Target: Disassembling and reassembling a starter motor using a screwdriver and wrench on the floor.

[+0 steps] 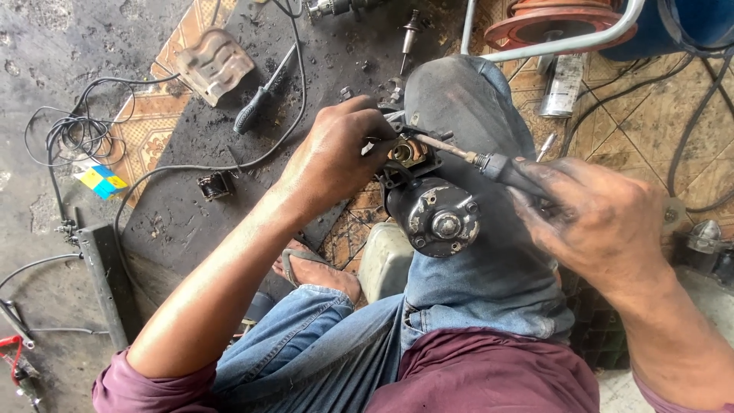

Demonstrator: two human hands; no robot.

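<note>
A black cylindrical motor unit [436, 214] rests on my right knee, its round end cap facing up. My left hand [336, 153] is closed over the motor's upper metal housing [405, 149] and steadies it. My right hand [596, 222], greasy, grips the dark handle of a screwdriver [497, 164]. The screwdriver's metal shaft runs left, and its tip sits in the housing beside my left fingers. Both legs in blue jeans show beneath, and one sandalled foot [313, 268] rests on the floor.
A black mat [199, 138] on the tiled floor carries a black-handled screwdriver [260, 103], a bent metal cover [214, 65], a small coil part [214, 185] and loose bits. Black cables [69, 130] lie at left. An orange disc [550, 19] and a blue drum [688, 27] stand at top right.
</note>
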